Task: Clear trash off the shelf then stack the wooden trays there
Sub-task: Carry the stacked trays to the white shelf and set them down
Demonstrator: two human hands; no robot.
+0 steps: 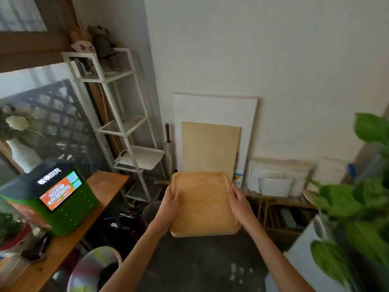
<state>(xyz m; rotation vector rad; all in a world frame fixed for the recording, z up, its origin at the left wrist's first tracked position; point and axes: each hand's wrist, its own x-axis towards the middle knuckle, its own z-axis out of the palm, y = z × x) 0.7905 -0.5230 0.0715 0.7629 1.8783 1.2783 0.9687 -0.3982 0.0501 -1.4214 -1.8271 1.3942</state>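
I hold a light wooden tray flat in front of me, above the dark floor. My left hand grips its left edge, thumb over the rim. My right hand grips its right edge. To the left stands a tall white metal shelf with open tiers. A white tray lies on its lower tier, and plush toys sit on its top. The middle tier looks bare, though blur makes it hard to tell.
A wooden table on the left carries a green box with a screen and a white vase. White and tan boards lean on the wall. A low wooden rack and a leafy plant are on the right. A bin stands below.
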